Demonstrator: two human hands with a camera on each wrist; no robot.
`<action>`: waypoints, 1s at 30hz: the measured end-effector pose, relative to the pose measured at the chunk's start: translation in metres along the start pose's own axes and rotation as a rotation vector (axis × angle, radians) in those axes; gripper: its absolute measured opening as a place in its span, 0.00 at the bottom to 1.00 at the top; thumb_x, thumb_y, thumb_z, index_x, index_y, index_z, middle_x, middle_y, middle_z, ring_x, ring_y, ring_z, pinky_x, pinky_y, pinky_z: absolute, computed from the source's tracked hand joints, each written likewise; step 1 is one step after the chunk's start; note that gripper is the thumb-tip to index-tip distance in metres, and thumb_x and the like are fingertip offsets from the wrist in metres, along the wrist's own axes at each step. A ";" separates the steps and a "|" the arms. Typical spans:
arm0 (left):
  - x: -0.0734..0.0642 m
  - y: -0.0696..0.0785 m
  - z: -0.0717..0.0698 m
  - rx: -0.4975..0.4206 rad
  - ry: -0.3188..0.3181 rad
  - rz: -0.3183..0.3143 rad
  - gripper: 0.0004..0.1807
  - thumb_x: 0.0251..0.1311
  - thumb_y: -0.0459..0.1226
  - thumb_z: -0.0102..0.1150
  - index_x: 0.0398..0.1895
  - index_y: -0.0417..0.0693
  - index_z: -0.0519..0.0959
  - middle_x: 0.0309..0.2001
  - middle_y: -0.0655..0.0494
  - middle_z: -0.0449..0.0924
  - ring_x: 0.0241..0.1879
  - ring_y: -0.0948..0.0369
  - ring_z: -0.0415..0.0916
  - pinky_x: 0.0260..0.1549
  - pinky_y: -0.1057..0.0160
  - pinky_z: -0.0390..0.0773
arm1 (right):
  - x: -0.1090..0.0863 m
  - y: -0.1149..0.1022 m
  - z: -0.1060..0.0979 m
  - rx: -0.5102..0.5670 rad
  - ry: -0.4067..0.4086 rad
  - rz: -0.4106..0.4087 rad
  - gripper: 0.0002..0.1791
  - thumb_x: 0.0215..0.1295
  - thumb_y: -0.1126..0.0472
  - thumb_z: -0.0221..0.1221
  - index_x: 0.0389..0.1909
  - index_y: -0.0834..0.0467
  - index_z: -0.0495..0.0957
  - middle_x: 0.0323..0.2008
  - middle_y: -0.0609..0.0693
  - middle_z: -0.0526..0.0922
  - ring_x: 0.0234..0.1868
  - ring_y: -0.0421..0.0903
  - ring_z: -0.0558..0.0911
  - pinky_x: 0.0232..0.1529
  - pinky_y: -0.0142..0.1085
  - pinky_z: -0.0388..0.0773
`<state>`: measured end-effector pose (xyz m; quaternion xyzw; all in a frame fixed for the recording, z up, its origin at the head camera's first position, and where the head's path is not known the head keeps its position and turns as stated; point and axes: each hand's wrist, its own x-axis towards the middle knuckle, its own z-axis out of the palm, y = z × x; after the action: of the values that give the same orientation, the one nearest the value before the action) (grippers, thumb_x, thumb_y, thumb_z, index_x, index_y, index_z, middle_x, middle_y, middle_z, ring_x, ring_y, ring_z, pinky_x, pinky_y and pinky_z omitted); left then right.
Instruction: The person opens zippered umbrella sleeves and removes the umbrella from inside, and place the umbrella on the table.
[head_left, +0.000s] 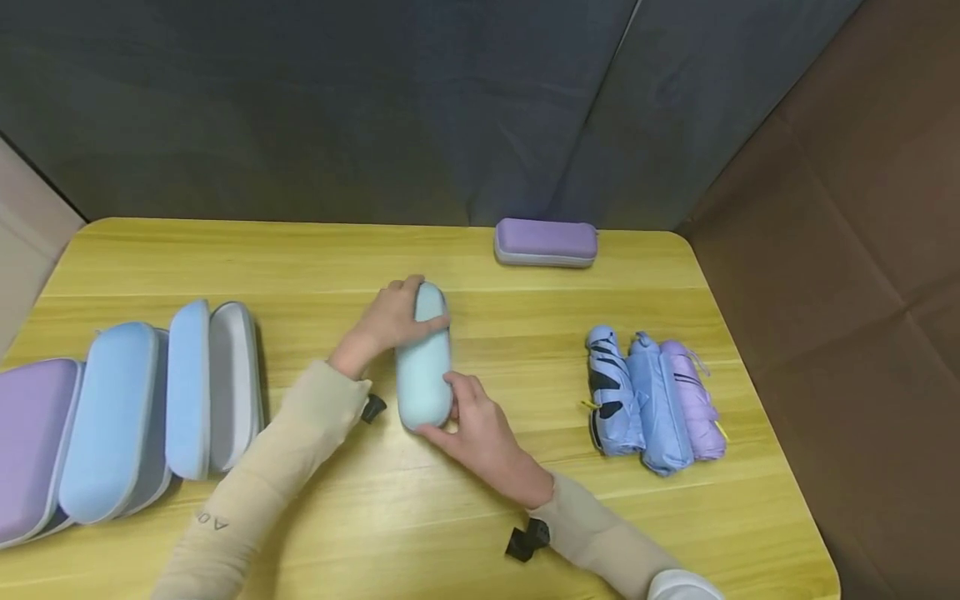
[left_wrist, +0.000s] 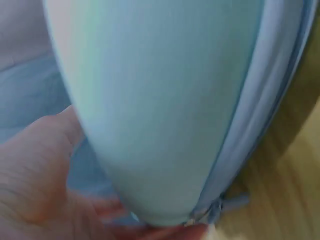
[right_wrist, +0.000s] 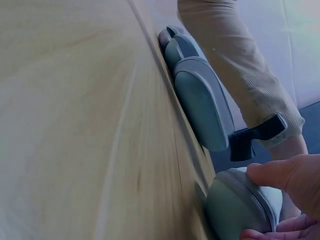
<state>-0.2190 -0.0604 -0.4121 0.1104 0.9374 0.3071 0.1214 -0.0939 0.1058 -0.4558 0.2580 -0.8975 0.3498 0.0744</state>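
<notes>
A mint-green zippered hard case (head_left: 424, 367) lies lengthwise near the middle of the wooden table. My left hand (head_left: 390, 318) grips its far end, thumb over the top and fingers round the left side and tip. At the near end, my right hand (head_left: 487, 440) holds the case between thumb and fingers. The left wrist view shows the zipper pull (left_wrist: 234, 201) at the case's tip, beside the left fingertips. In the right wrist view the thumb of my right hand (right_wrist: 295, 182) presses on the case's rounded end (right_wrist: 235, 205).
At the left stand a purple case (head_left: 37, 450), a blue case (head_left: 108, 421) and a light blue case (head_left: 187, 387) opened to its grey inside. A closed purple case (head_left: 546, 240) lies at the back edge. Folded umbrellas, patterned (head_left: 615, 396), blue (head_left: 660, 408) and purple (head_left: 693, 404), lie at right.
</notes>
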 end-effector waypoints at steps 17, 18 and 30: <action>-0.013 -0.004 0.000 -0.169 0.022 -0.133 0.54 0.53 0.47 0.61 0.69 0.26 0.41 0.62 0.25 0.56 0.59 0.37 0.60 0.53 0.42 0.69 | 0.044 0.021 -0.011 -0.071 0.053 -0.145 0.15 0.59 0.66 0.61 0.47 0.66 0.77 0.41 0.57 0.81 0.42 0.49 0.77 0.44 0.36 0.77; -0.015 -0.007 -0.002 -0.205 0.022 -0.132 0.53 0.53 0.47 0.60 0.69 0.26 0.41 0.62 0.25 0.56 0.58 0.37 0.60 0.54 0.42 0.68 | 0.046 0.020 -0.011 -0.079 0.046 -0.138 0.15 0.59 0.65 0.61 0.46 0.66 0.77 0.41 0.57 0.81 0.41 0.49 0.77 0.43 0.36 0.77; -0.032 -0.035 -0.013 -0.602 -0.087 -0.207 0.46 0.61 0.46 0.53 0.72 0.37 0.39 0.56 0.29 0.64 0.53 0.43 0.68 0.53 0.49 0.70 | 0.079 -0.005 -0.007 -0.263 -0.131 0.138 0.26 0.58 0.49 0.62 0.45 0.68 0.74 0.31 0.56 0.79 0.32 0.49 0.76 0.26 0.34 0.75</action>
<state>-0.1968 -0.1044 -0.4181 -0.0133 0.8045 0.5518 0.2193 -0.1591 0.0751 -0.4227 0.2061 -0.9541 0.2159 0.0244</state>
